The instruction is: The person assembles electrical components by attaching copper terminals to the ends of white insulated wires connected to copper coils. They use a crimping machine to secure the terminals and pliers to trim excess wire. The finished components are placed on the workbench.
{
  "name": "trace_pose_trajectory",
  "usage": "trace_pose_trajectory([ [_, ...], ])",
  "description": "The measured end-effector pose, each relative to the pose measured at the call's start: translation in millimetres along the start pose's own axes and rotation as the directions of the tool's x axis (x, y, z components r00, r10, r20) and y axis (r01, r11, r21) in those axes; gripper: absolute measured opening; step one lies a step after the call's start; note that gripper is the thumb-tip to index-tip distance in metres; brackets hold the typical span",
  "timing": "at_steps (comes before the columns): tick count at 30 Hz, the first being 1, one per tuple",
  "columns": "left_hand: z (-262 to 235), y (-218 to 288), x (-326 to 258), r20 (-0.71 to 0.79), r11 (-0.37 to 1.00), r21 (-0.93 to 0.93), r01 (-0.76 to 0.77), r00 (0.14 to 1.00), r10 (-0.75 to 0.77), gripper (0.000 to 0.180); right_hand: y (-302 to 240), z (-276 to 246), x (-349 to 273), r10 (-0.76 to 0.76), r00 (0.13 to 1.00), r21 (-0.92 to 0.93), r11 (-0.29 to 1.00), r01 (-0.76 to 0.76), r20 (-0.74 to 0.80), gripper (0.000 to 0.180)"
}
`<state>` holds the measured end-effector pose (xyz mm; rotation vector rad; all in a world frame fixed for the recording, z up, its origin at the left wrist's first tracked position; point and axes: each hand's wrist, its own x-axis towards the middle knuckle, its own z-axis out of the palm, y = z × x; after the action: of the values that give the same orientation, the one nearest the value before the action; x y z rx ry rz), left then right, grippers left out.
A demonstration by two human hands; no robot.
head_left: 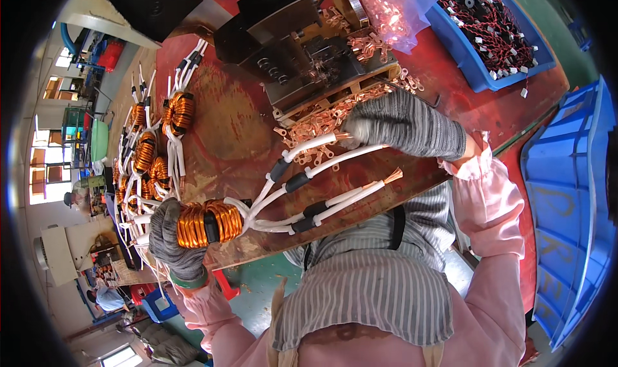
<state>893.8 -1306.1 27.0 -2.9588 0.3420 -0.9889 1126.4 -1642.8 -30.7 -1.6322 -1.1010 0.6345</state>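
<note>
Now your left gloved hand (175,238) grips copper-wound ring coil (207,223) steady; right gloved hand (402,125) pinches its white sleeved lead (313,145) near loose copper ring terminals (315,125).

Both hands, left hand (175,238) and right hand (402,123), are covered in grey knitted cloth gloves, matt and coarse. The coil (207,223) is wound in glossy copper wire. Leads (322,167) are sheathed in smooth white and black sleeving. Small terminals (315,123) look shiny copper metal. The counter (225,122) is worn, scuffed red, matt. Bins (566,193) are seen as blue plastic.
</note>
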Motion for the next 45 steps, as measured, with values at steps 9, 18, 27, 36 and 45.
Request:
trace_pose_trajectory([
  [9,35.4,-33.6,-24.8,0.015,1.000,0.022,0.019,1.000,-0.019,0.057,-1.7,45.3,-10.1,-0.352,0.934,-0.384,0.872,0.305,-0.057,0.017],
  [18,68.2,-47.6,-53.7,-0.095,0.970,-0.193,0.148,0.981,-0.169,0.047,-0.9,50.0,-26.8,-0.260,0.964,-0.226,0.944,0.241,-0.058,0.013],
  [27,66.9,-43.3,-65.2,-0.130,0.973,-0.217,0.080,0.985,-0.110,0.051,18.5,41.7,-30.9,-0.196,0.979,-0.066,0.978,0.199,0.054,0.019],
  [36,71.0,-40.3,-63.7,-0.169,0.968,-0.241,0.066,0.980,-0.109,0.053,62.8,25.2,-43.7,-0.574,0.781,-0.352,0.698,0.624,0.246,0.052],
  [45,70.8,-38.1,-59.5,-0.168,0.977,-0.207,0.053,0.982,-0.089,0.049,60.3,20.2,-45.7,-0.372,0.895,-0.278,0.858,0.433,0.245,0.043],
])
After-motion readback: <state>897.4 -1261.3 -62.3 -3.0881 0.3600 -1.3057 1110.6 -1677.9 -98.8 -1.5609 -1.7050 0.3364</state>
